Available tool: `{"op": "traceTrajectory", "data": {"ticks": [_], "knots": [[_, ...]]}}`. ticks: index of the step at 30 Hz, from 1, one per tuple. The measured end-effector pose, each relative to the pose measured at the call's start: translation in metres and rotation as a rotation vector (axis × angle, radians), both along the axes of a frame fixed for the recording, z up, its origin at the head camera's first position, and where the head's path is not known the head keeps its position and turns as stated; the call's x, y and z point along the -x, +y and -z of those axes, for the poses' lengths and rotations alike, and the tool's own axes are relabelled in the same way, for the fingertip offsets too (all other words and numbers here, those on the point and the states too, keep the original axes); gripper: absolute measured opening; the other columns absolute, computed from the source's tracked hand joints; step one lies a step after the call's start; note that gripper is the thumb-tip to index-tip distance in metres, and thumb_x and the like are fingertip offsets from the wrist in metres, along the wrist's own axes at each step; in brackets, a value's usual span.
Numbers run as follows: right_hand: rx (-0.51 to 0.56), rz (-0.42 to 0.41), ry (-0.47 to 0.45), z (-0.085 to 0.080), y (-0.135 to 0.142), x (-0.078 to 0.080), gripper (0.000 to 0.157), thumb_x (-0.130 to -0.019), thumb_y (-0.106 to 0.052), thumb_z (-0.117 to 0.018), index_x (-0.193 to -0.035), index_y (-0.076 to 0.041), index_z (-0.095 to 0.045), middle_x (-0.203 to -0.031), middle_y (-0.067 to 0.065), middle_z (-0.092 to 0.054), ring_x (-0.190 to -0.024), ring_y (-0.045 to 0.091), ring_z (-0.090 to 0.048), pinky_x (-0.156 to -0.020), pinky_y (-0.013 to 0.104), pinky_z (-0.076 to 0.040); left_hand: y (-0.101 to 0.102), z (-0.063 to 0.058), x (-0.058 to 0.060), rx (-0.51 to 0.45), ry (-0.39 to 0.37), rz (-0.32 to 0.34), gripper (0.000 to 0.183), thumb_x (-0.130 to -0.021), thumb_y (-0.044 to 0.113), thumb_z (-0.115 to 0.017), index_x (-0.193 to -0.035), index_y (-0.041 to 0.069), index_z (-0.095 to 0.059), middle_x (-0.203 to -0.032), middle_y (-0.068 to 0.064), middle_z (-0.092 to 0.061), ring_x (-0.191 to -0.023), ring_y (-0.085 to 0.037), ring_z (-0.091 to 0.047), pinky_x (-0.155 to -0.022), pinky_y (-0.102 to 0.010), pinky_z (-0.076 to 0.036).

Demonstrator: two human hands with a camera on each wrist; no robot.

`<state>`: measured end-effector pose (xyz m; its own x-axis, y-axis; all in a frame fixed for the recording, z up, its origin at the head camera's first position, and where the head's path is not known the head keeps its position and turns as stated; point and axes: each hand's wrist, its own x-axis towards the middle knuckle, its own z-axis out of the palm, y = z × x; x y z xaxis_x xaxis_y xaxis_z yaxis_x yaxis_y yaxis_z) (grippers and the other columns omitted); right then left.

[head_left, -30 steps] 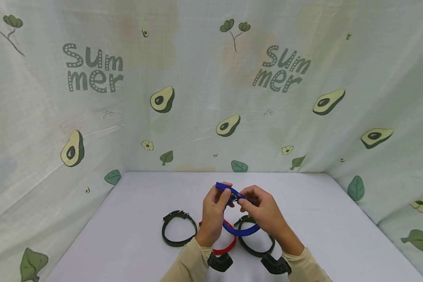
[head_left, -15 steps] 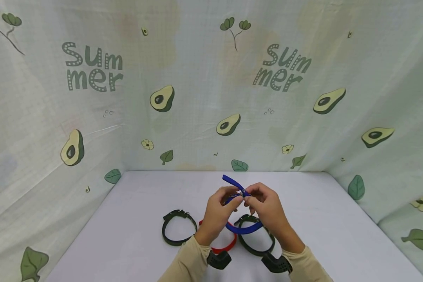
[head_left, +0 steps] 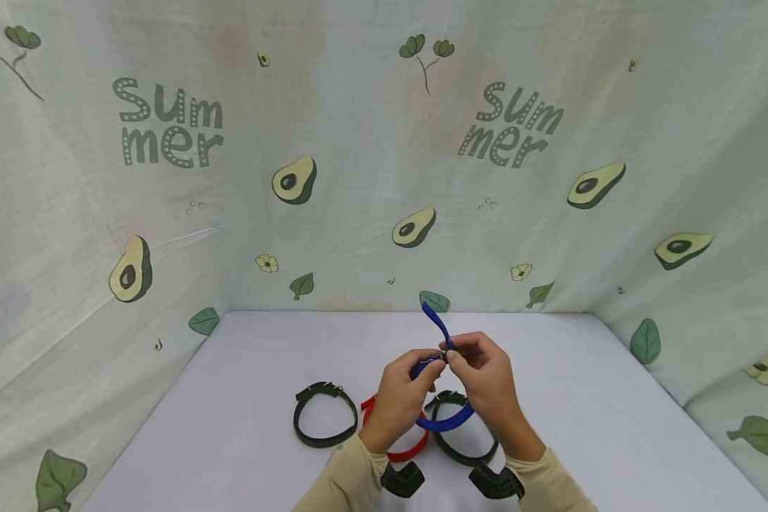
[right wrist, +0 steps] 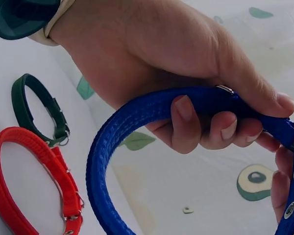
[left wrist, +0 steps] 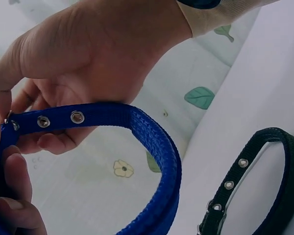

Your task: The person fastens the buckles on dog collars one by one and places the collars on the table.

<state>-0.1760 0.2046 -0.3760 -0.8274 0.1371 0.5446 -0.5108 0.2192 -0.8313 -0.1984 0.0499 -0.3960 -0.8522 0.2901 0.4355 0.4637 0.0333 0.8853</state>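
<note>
Raised above the table, a blue collar [head_left: 448, 424] with metal eyelets is held between both hands. My left hand [head_left: 397, 395] pinches its padded band near the buckle, thumb on top and fingers curled beneath, as the right wrist view shows. With thumb and fingers, my right hand [head_left: 494, 387] pinches the strap beside the buckle. The free strap tip [head_left: 432, 316] sticks up above the fingers. In the left wrist view, eyelets show along the blue strap [left wrist: 59, 119] by the right hand. Fingers partly hide the buckle, so how far the strap is threaded cannot be seen.
A dark green collar [head_left: 325, 442] lies buckled on the white table [head_left: 243, 398] at left. A red collar [head_left: 409, 454] lies below the left hand, partly covered by it. Another dark green collar [head_left: 464, 459] lies below the right hand. Patterned cloth [head_left: 358, 142] walls the back and sides.
The blue strap's tip has swung from pointing left to pointing upward. My left hand has shifted slightly right, off the tip to the band; my right hand's grip stays near the buckle.
</note>
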Motion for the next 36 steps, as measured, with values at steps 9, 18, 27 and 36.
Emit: {"op": "traceTrajectory", "data": {"ticks": [9, 18, 27, 36], "knots": [[-0.055, 0.019, 0.181, 0.001, 0.003, 0.001, 0.056, -0.091, 0.012, -0.063, -0.141, -0.009, -0.052, -0.093, 0.012, -0.061, -0.080, 0.017, -0.060, -0.076, 0.020, -0.052, 0.002, 0.003, -0.001, 0.007, -0.011, 0.022, 0.026, -0.100, 0.034, -0.063, -0.114, 0.013, -0.072, -0.084, 0.003, -0.066, -0.067, -0.011, -0.061, -0.056, -0.024, -0.050], [-0.059, 0.072, 0.200, -0.004, 0.010, 0.003, 0.060, -0.089, 0.012, -0.066, -0.145, -0.005, -0.052, -0.087, 0.010, -0.062, -0.072, 0.015, -0.057, -0.065, 0.021, -0.049, 0.002, 0.001, 0.000, -0.075, -0.066, 0.104, 0.025, -0.102, 0.029, -0.059, -0.114, 0.011, -0.071, -0.087, -0.003, -0.065, -0.066, -0.011, -0.057, -0.053, -0.019, -0.043], [-0.043, -0.003, 0.228, -0.007, 0.013, -0.001, 0.067, -0.089, 0.013, -0.065, -0.150, -0.005, -0.045, -0.091, 0.020, -0.062, -0.075, 0.015, -0.059, -0.066, 0.020, -0.050, 0.000, 0.001, 0.000, -0.151, -0.121, 0.152, 0.030, -0.103, 0.031, -0.057, -0.121, 0.010, -0.068, -0.091, -0.005, -0.062, -0.068, -0.012, -0.054, -0.059, -0.019, -0.048], [-0.100, 0.006, 0.268, -0.013, 0.018, -0.003, 0.064, -0.087, 0.016, -0.066, -0.145, -0.008, -0.053, -0.094, 0.014, -0.064, -0.082, 0.015, -0.063, -0.078, 0.021, -0.054, 0.000, -0.001, 0.002, -0.239, -0.138, 0.217, 0.033, -0.104, 0.026, -0.056, -0.126, 0.002, -0.063, -0.090, -0.006, -0.057, -0.070, -0.012, -0.053, -0.059, -0.017, -0.045]]}}
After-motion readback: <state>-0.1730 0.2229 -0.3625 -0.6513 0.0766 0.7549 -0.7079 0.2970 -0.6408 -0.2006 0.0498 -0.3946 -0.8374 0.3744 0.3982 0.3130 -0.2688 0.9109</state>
